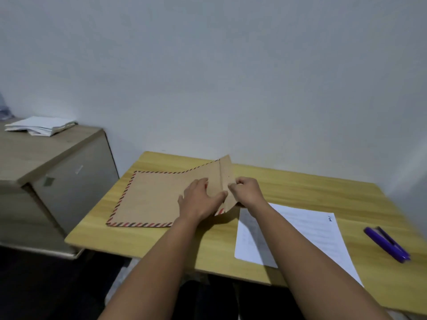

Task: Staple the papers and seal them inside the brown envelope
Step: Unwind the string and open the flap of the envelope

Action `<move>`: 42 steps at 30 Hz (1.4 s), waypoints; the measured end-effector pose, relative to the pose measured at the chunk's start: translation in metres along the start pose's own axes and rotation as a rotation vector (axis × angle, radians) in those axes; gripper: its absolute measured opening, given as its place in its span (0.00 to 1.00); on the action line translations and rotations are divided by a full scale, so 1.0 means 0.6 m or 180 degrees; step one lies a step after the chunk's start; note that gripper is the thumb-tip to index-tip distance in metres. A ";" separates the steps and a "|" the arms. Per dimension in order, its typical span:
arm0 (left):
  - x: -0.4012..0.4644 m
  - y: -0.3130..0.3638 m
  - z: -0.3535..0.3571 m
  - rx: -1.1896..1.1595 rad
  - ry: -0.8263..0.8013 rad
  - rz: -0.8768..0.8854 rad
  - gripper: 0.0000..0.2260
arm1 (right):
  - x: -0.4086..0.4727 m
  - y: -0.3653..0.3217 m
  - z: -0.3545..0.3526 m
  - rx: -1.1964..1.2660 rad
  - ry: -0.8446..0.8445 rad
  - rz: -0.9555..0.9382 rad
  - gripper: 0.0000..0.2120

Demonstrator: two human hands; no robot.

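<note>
Both hands are at the flap end of the envelope [150, 197], which lies on the table [300, 188] left of the papers [300, 232]. Its body is pressed down beside the fold by the left hand [198, 199], fingers spread and nearly straight, while the raised flap is pinched near its edge by the curled fingers of the right hand [247, 190]. The envelope is judged light and fairly stiff, easily creased, so it is best taken at the flap edge with the body held flat. The papers are thin and limp and likely to slide; they should be gripped at one short edge and fed in squarely. The stapler [388, 244] lies to the right, untouched.
</note>
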State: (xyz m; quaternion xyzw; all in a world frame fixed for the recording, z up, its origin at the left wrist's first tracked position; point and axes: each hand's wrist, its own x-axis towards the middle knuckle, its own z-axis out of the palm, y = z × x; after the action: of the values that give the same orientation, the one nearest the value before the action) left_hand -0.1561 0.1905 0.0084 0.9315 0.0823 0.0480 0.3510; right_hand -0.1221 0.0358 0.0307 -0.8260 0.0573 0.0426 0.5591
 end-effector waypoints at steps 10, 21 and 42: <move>-0.059 -0.017 0.061 0.0296 -0.0089 0.0064 0.34 | -0.074 0.091 0.023 0.0094 0.0205 0.0120 0.02; -0.072 -0.054 0.081 0.0030 0.0253 0.0550 0.32 | -0.053 0.098 0.010 0.1363 -0.0644 0.0542 0.12; -0.024 -0.006 0.078 0.0075 -0.0081 0.0400 0.35 | -0.043 0.135 0.033 0.1263 -0.0347 -0.0060 0.13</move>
State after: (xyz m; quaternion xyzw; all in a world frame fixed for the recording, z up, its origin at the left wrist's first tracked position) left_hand -0.1639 0.1604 -0.0295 0.9394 0.0198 0.0571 0.3373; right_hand -0.1591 0.0255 -0.0475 -0.6967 0.0266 0.0700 0.7134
